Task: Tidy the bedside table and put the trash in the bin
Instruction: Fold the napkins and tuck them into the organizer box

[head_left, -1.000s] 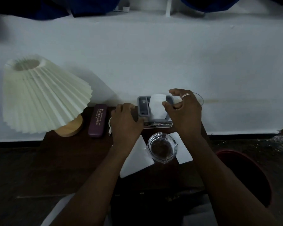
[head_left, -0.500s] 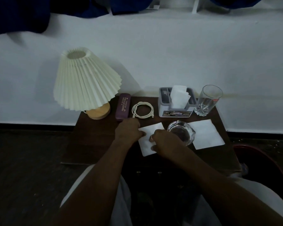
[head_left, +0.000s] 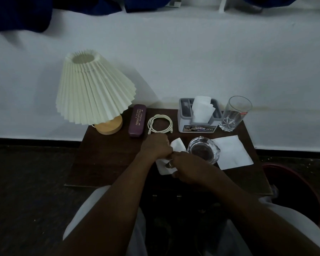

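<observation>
On the dark wooden bedside table (head_left: 103, 163) a white paper napkin (head_left: 177, 145) lies near the front middle, its far edge curled up. My left hand (head_left: 156, 146) and my right hand (head_left: 185, 168) meet over it, fingers closed on the paper and bunching it. A second white napkin (head_left: 233, 154) lies flat to the right of a glass ashtray (head_left: 203, 150). A dark red bin (head_left: 292, 191) stands on the floor at the table's right side, partly hidden by my right arm.
Along the back stand a pleated cream lamp (head_left: 92, 91), a purple glasses case (head_left: 137, 123), a coiled white cable (head_left: 160, 124), a grey tissue holder (head_left: 198, 117) and a drinking glass (head_left: 234, 113). The white wall rises directly behind.
Both hands left the tissue holder and came down onto the left napkin. That napkin lay flat half a second ago; its far edge is now lifted and crumpled between my hands.
</observation>
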